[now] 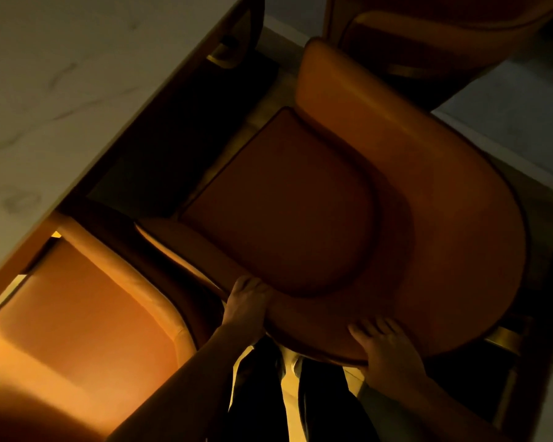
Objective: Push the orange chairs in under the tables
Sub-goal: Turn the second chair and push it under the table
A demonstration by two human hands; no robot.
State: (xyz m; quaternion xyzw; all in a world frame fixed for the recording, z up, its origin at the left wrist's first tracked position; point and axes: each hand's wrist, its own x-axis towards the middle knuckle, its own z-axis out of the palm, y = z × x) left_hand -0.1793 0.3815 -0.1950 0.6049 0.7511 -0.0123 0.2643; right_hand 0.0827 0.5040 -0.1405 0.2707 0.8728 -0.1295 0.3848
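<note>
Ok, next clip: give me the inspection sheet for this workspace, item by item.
Surface: pale marbled table top at upper left, bare where visible.
Job's things: middle orange chair pulled out, seat clear of the table edge; left orange chair with its front under the edge; a third chair at top right.
Clutter: nothing seen.
Hands: left hand and right hand both on the middle chair's curved backrest rim.
Cables: nothing seen.
Surroundings: dim warm light, pale floor, the person's dark trousers below.

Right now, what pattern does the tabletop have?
Pale tabletop with faint grey marble veins, head view.
</note>
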